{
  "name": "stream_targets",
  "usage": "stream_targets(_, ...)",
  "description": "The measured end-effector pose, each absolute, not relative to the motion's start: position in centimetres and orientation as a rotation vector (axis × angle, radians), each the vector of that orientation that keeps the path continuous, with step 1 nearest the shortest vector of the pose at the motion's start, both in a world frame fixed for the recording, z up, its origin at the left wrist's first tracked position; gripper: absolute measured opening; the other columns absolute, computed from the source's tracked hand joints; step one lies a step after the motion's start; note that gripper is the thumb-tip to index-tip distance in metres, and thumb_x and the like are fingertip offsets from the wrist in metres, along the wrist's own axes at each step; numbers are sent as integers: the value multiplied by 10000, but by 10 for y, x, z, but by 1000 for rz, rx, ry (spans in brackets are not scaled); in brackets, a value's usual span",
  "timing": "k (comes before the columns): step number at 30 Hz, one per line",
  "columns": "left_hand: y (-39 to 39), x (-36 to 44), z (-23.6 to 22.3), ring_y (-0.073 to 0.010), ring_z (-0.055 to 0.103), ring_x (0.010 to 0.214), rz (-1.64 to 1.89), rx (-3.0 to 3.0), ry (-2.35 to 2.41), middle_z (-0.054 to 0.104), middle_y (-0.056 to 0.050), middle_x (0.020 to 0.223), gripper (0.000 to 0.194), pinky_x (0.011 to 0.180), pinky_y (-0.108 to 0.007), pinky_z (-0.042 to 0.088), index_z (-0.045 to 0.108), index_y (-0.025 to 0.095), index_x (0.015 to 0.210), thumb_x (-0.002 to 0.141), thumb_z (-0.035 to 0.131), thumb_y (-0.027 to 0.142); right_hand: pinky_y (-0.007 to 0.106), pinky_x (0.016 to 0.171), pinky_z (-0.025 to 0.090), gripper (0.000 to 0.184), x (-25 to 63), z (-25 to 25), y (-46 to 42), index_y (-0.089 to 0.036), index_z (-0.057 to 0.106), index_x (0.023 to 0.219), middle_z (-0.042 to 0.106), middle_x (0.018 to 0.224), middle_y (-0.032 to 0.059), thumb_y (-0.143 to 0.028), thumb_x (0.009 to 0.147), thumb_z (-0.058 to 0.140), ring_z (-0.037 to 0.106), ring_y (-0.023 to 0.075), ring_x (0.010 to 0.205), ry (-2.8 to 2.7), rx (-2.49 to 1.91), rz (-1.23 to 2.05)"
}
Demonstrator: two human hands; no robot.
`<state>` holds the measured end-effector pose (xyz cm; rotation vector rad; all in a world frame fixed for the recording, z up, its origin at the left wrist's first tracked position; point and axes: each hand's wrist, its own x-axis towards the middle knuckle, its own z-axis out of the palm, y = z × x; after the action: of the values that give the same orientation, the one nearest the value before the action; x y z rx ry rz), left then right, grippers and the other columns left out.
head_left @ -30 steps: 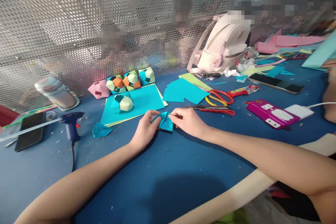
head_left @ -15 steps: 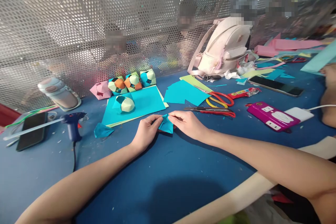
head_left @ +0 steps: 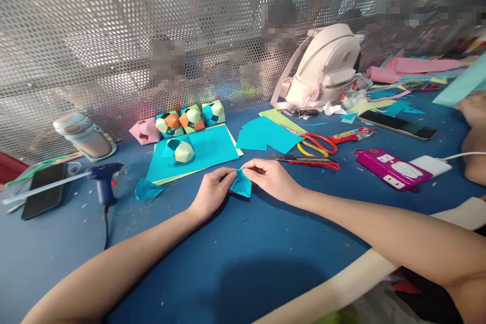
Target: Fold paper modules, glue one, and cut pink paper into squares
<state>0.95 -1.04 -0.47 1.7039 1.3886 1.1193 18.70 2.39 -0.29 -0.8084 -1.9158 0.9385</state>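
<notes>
Between my two hands is a small folded piece of blue paper [head_left: 242, 185], just above the blue table [head_left: 243, 243]. My left hand [head_left: 213, 190] pinches its left edge with thumb and fingers. My right hand [head_left: 271, 178] pinches its upper right corner. Another folded blue paper piece [head_left: 149, 190] lies to the left. Behind my hands, a partly built blue and pale green paper ball [head_left: 181, 151] rests on a stack of blue sheets [head_left: 212, 147]. Cut blue paper [head_left: 266, 134] lies beyond my right hand.
A glue gun [head_left: 103, 182], a phone [head_left: 45, 190] and a bottle [head_left: 84, 134] stand or lie left. Finished paper balls [head_left: 192, 119] line the mesh partition. Scissors [head_left: 315, 143], a box cutter [head_left: 307, 161], a purple power strip [head_left: 395, 168] and a backpack [head_left: 326, 68] are right. Another person's arm [head_left: 474, 126] shows.
The blue paper between my fingers has tilted and its folded face looks different. Both hands stay nearly in place, still pinching it.
</notes>
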Motion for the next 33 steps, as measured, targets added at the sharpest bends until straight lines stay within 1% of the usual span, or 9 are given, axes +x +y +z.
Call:
stream_targets(2, -10, 9, -5, -151, 598, 686, 1090, 1690, 1369, 696, -20, 776, 302, 613, -237, 473, 716, 156, 887, 843, 551, 405, 236, 559, 391, 190, 187, -3, 23, -158, 642, 758, 614, 676, 11, -286, 843, 531, 504, 114, 610, -1920, -806, 889)
stream_targets(4, -11, 9, -5, -150, 596, 690, 1080, 1703, 1353, 686, -16, 757, 299, 624, -237, 472, 712, 156, 872, 846, 549, 405, 237, 559, 385, 202, 188, -2, 22, -156, 634, 716, 605, 652, 10, -277, 843, 533, 497, 113, 602, -1918, -820, 855)
stream_targets(9, -10, 8, -6, -162, 606, 735, 1148, 1751, 1383, 696, -20, 776, 287, 677, -249, 472, 708, 159, 854, 843, 555, 401, 234, 556, 362, 223, 186, -2, 22, -154, 623, 724, 575, 647, 2, -312, 852, 532, 468, 106, 598, -1931, -826, 838)
stream_targets(12, -10, 7, -7, -163, 610, 745, 1221, 1748, 1431, 710, -23, 807, 280, 683, -250, 471, 702, 163, 847, 841, 560, 404, 232, 530, 320, 262, 185, -5, 24, -166, 548, 640, 489, 575, -30, -333, 842, 548, 408, 92, 555, -1990, -850, 834)
stream_targets(15, -10, 7, -8, -158, 608, 724, 1213, 1773, 1445, 710, -18, 795, 267, 666, -248, 468, 697, 164, 834, 839, 561, 394, 233, 512, 286, 291, 184, -9, 24, -176, 470, 576, 429, 524, -45, -291, 836, 530, 367, 83, 519, -2014, -862, 808)
stream_targets(21, -12, 9, -6, -149, 595, 701, 1186, 1817, 1455, 697, -13, 773, 242, 656, -247, 461, 682, 170, 815, 838, 554, 374, 235, 501, 269, 279, 184, -10, 22, -178, 472, 580, 447, 528, -38, -299, 827, 521, 366, 85, 511, -2002, -880, 825)
stream_targets(26, -13, 9, -8, -141, 564, 697, 1183, 1825, 1497, 663, -5, 759, 228, 646, -245, 429, 653, 174, 833, 850, 545, 373, 240, 501, 255, 340, 185, -7, 22, -183, 432, 559, 383, 509, -47, -340, 852, 502, 331, 85, 511, -2039, -883, 818)
stream_targets(30, -13, 9, -9, -123, 519, 641, 1147, 1853, 1514, 608, 16, 705, 192, 607, -234, 402, 606, 178, 816, 846, 546, 358, 246, 520, 264, 329, 185, -7, 21, -180, 435, 562, 408, 527, -39, -303, 863, 489, 347, 86, 518, -2043, -851, 745)
stream_targets(33, -13, 10, -10, -122, 517, 639, 1124, 1858, 1523, 598, 19, 697, 175, 615, -232, 405, 581, 183, 804, 838, 548, 352, 247, 525, 269, 319, 184, -6, 19, -184, 423, 568, 410, 533, -40, -286, 864, 483, 355, 86, 520, -2061, -838, 753)
